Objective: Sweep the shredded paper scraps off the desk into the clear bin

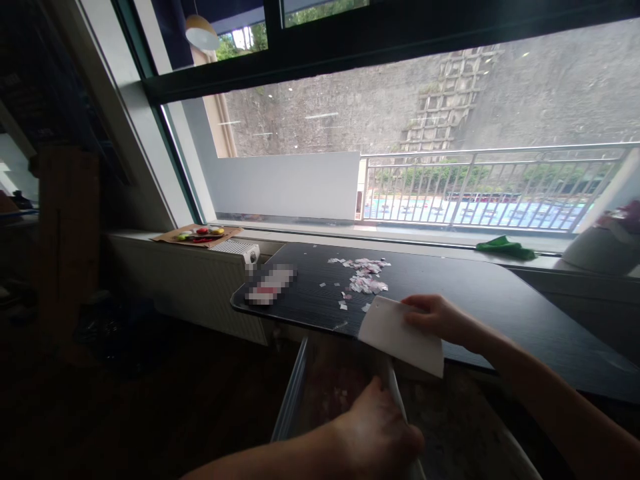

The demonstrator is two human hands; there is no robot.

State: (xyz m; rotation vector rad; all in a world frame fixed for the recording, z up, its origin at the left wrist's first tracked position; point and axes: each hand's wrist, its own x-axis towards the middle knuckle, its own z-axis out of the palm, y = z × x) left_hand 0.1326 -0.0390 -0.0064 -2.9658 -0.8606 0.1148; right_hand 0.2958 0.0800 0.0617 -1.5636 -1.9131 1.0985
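Note:
My right hand (pixel 440 319) pinches a stiff white sheet (pixel 400 333), tilted at the front edge of the black table (pixel 450 280). To the sheet's left and behind it lies a loose pile of small torn paper scraps (pixel 367 277), pale with some reddish bits. Just below the table edge, my left hand (pixel 375 427) grips the side wall of an open box-like bin (pixel 294 387). A few scraps (pixel 341 395) show dimly inside that bin. The left fingertips are partly hidden behind its wall.
A blurred-out rectangular object (pixel 270 285) lies at the table's left end. Left of the table are a radiator (pixel 200 283) and a board with colourful pieces (pixel 197 233). A green cloth (pixel 506 247) rests on the sill under the window. A tall cardboard box (pixel 67 253) stands far left.

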